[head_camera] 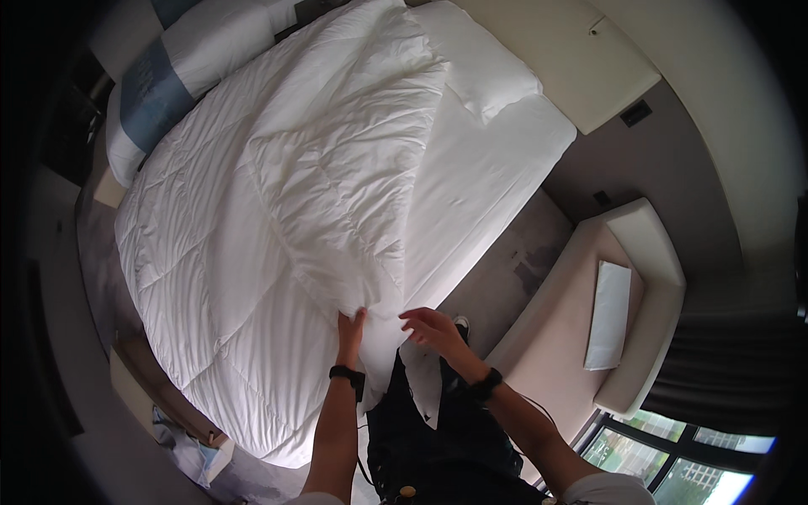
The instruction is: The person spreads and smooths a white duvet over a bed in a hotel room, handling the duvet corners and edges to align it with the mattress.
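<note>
A white quilted duvet [240, 221] covers most of the bed, one side folded back over itself. The white sheet [480, 183] shows at the right, with a white pillow [486, 63] at its upper end. At the near edge of the fold, my left hand [351, 325] grips the duvet between thumb and fingers. My right hand [429, 325] is just to the right, with bent fingers at the edge of the white cloth; whether it pinches the cloth cannot be told. A pointed piece of white cloth [421, 379] hangs below it, against my dark clothing.
A pale sofa [568, 303] with a white cushion [609, 315] stands at the right, beside a window [669, 454] and dark curtain. Carpet shows between sofa and bed. Another bed with a blue runner [154, 95] is upper left. A low wooden piece [158, 379] stands lower left.
</note>
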Motion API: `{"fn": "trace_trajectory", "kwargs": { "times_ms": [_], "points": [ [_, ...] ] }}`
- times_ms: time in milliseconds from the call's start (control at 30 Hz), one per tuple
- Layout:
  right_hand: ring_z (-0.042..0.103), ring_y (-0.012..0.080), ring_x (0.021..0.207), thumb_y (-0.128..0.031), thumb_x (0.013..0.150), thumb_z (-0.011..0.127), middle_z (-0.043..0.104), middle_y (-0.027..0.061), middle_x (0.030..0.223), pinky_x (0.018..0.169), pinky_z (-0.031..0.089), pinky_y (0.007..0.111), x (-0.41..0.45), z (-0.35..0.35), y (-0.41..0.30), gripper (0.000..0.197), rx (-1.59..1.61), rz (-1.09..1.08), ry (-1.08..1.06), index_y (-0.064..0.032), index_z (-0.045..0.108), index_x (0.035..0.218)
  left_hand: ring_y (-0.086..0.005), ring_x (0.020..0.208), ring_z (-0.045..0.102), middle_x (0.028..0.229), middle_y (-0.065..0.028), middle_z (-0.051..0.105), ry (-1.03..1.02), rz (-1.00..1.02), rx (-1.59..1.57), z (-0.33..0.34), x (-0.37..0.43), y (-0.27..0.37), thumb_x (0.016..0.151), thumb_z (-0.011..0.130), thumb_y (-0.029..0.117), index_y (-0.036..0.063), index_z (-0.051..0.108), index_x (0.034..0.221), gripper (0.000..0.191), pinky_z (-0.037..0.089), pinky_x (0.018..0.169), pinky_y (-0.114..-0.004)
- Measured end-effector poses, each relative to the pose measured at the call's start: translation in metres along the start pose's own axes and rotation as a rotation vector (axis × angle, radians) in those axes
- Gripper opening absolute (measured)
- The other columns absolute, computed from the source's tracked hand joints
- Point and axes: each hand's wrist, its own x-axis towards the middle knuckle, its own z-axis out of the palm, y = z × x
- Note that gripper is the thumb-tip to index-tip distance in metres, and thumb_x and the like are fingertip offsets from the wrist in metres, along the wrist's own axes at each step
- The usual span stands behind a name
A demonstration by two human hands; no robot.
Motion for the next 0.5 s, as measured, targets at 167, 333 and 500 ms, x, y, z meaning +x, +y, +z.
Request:
{"fn": "trace_trajectory", "kwargs": {
  "times_ms": [167,333,500],
  "points": [
    [0.031,0.0372,0.119,-0.037,0.071,0.068,0.028,0.0294,0.126,0.093,0.034,0.042,0.081,-0.005,0.01,0.094,-0.346,-0.148,-0.072,-0.0102,0.005,0.136,-0.0387,0.084,0.054,0.085,-0.0222,0.058,-0.152,0.296,0.605,0.05,-0.047,0.054,0.08,0.054,0.021,-0.0015,0.049,0.101,0.031,0.044,0.069,-0.042],
    [0.045,0.0416,0.105,-0.023,0.068,0.065,0.037,0.0316,0.118,0.085,0.04,0.042,0.099,-0.078,-0.042,0.08,-0.763,-0.117,-0.127,-0.0061,0.017,0.129,-0.0316,0.079,0.054,0.082,-0.0154,0.054,-0.379,0.28,0.976,0.158,-0.084,0.102,0.069,0.053,0.008,0.0001,0.052,0.084,0.017,0.046,0.069,-0.039],
    [0.042,0.0192,0.109,-0.008,0.076,0.061,0.043,0.0118,0.118,0.09,0.038,0.033,0.068,-0.271,-0.066,0.054,-0.316,-0.191,-0.444,-0.0027,0.032,0.121,-0.0304,0.083,0.054,0.087,-0.0152,0.055,-0.418,0.439,0.912,0.278,-0.085,0.13,0.069,0.052,0.004,0.0023,0.054,0.087,0.019,0.046,0.071,-0.038]
  ]
}}
